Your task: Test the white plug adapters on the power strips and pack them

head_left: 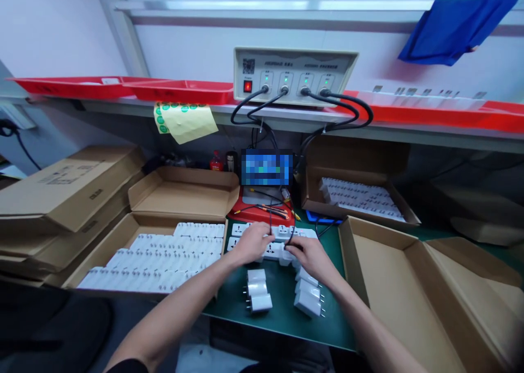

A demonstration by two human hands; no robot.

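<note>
Over two white power strips [303,233], both my hands work at black cables that come down from behind. My left hand [256,242] is closed, its fingertips pinching a thin black cable [271,218]. Another black cable [292,234] ends in the pinched fingers of my right hand [310,256], just above a white charger [285,257] at the front strip. The cable ends are hidden by my fingers. In front of my left hand lies a row of white chargers [257,289] with metal pins; a second row of chargers [308,298] lies below my right hand.
An open carton [118,232] packed with white chargers stands left, a smaller filled carton [360,198] back right, and an open carton [382,275] at right. A grey tester [295,73] sits on the shelf above. Behind the strips stands a blurred blue screen [267,167].
</note>
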